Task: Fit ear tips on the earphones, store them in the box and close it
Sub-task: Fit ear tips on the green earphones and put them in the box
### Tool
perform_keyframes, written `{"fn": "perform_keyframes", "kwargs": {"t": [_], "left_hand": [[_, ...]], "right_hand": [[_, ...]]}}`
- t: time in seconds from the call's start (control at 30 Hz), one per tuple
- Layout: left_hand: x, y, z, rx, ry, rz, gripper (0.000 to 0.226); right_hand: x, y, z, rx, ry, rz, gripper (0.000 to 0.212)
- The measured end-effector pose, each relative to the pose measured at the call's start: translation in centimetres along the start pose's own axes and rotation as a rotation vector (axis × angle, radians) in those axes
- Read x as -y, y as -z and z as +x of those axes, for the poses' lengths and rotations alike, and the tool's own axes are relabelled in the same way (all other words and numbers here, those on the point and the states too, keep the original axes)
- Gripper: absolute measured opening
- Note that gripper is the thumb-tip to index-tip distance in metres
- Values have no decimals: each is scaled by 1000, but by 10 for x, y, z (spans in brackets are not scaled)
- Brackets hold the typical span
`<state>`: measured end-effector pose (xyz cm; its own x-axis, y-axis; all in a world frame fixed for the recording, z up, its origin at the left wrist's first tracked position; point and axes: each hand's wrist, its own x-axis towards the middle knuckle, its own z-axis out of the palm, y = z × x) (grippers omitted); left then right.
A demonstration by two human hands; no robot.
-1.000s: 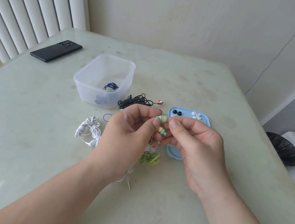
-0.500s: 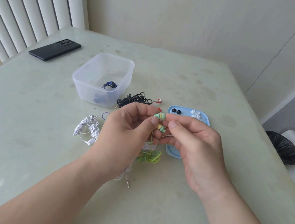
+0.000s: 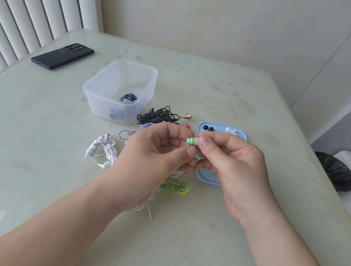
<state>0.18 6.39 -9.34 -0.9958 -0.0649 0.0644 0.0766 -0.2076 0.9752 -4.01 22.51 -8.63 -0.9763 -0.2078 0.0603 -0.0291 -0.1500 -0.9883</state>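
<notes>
A mint-green earbud (image 3: 192, 141) is pinched between the fingertips of my left hand (image 3: 153, 159) and my right hand (image 3: 233, 168) above the table. Its yellow-green cable (image 3: 178, 186) hangs down to a coil on the table. A second green earbud is partly hidden below my fingers. The clear plastic box (image 3: 107, 89) stands open behind, with blue earphones (image 3: 128, 97) inside. The light-blue lid (image 3: 206, 177) lies under my right hand and holds black ear tips (image 3: 207, 128) and white ear tips (image 3: 230, 130).
Black earphones (image 3: 159, 115) with red-and-white buds lie beside the box. A white coiled earphone set (image 3: 102, 149) sits left of my left hand. A black phone (image 3: 63, 55) lies at the far left. A black bin (image 3: 335, 171) stands off the table's right edge.
The earbud between my fingertips has turned to lie level, and the second earbud has slipped lower behind my fingers. Both hands stay in place.
</notes>
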Motion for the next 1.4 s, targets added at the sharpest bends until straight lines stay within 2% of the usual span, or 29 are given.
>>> {"fn": "perform_keyframes", "kwargs": {"t": [0.13,0.23,0.3,0.4,0.5,0.6,0.83,1.13,1.4], "left_hand": [[1,2,3,-54,14,-44,16],[1,3,4,-86,23,-71,16],[2,3,4,-91,29,-72,16],[2,2,4,-93,36,-67,16],[1,2,4,-97,40,-62,16],[0,1,3,-102,42,-62,17],[0,2,2,-105,51,-68,17],[-3,1,2,-122,68,-92,21],[-2,0,2,-125,73,-98,22]], "right_hand": [[7,10,4,-103,35,-87,6],[7,29,12,-222,135,-430,7],[1,36,16,-201,141,-671,9],[-9,32,16,-125,129,-899,9],[-11,29,18,-54,178,-1053,9],[-5,25,17,-1,148,-1184,12],[0,20,13,18,119,-1270,16],[3,22,9,51,109,-1231,23],[2,25,9,80,100,-1226,13]]}}
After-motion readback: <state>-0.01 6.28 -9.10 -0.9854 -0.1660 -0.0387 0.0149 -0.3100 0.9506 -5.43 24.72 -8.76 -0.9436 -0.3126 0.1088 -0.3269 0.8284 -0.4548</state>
